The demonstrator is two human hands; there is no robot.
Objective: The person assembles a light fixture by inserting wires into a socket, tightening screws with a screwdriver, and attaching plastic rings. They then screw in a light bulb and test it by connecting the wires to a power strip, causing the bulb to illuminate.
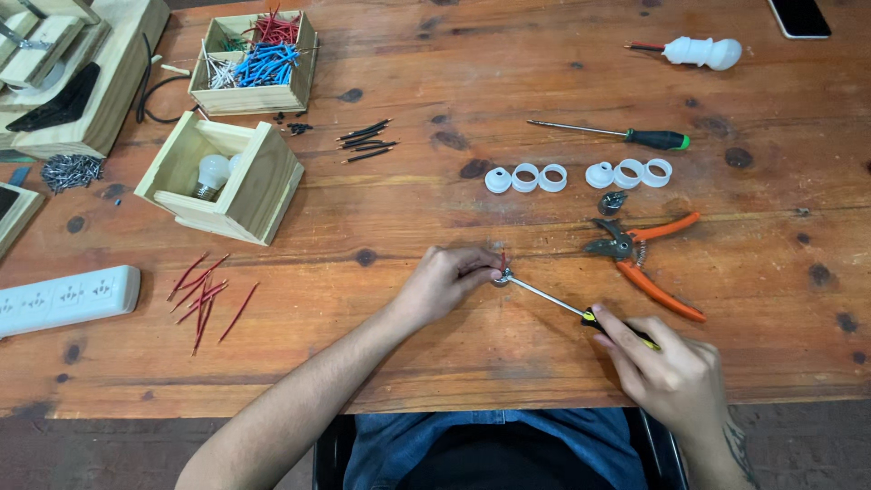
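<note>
We look down on a wooden table point(435, 363) from a head camera. Two bare hands work near its front edge. The left hand point(442, 283) pinches one small metal fitting point(502, 275) between fingertips, pressing it to the table; a short red wire stands up from it. The right hand point(667, 370) is closed around the handle of one screwdriver point(553, 298), whose thin shaft runs up and left until its tip touches the fitting.

We place everything else from that fitting. Just to its right lies one pair of orange-handled cutters point(642, 257), jaws pointing left. Above the cutters sit six white plastic rings point(575, 175) in a row, grouped three and three, with one small dark part just below the right group. Further above lies a second screwdriver point(626, 136) with a black and green handle, then one white lamp holder point(701, 52), and one dark phone point(799, 17) at the far right corner.

Left of the fitting lie loose red wires point(205, 298), roughly nine, and beyond them one white power strip point(65, 298). Up and left stand two open wooden boxes: the nearer box point(238, 195) holds one white bulb point(211, 172), the farther box point(254, 63) holds blue, red and white wires. About five black wires point(365, 141) lie between the boxes and the rings.
</note>
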